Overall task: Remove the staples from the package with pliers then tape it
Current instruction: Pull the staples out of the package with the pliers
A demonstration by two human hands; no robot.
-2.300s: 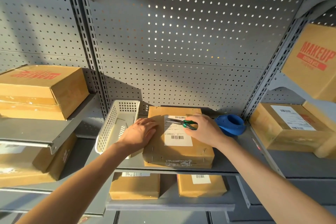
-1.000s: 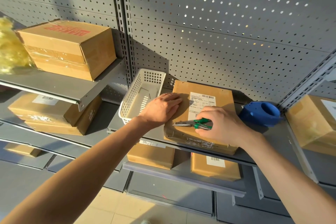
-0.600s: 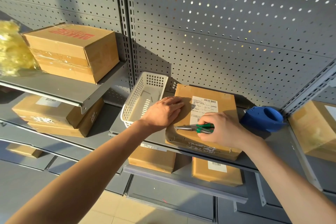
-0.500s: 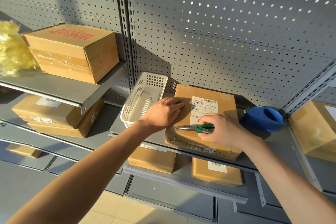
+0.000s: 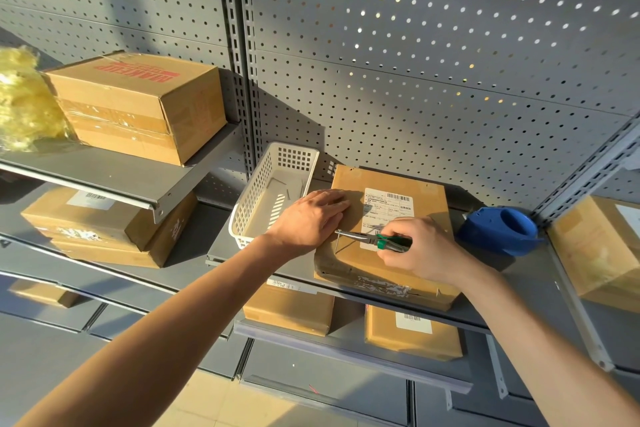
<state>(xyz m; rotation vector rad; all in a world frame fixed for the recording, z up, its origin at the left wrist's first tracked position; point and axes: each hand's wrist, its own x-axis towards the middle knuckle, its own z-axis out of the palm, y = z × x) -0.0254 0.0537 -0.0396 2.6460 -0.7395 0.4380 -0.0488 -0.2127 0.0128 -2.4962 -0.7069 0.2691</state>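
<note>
Your package [image 5: 391, 253] lies flat on the grey shelf [image 5: 221, 253], in the middle of the view, with its white label [image 5: 386, 210] facing up. Your right hand [image 5: 420, 248] is closed around the green handles of the pliers [image 5: 372, 238]. The long axis of the pliers runs almost level, from 3 o'clock at the handles toward 9 o'clock at the tip. The thin nose ends near the left edge of the package top, just beside the fingers of your left hand [image 5: 311, 218]. That hand lies flat on the upper left corner of the package, fingers straight, pressing it down; it grips nothing.

This is the relation that matters: the nose points at your left hand, and the two are nearly touching. A thin line hangs down under the tip. It may be a staple or only a shadow; I cannot tell. I also cannot tell how the jaws stand.

If a staple is in the tip, I judge the white basket [image 5: 273, 198] to be its place, at 10 o'clock from the tip, past your left hand; thin pieces seem to lie in it. The blue tape dispenser [image 5: 498, 230] waits at 3 o'clock from the package, nearer to your right hand, for the taping step.
</note>
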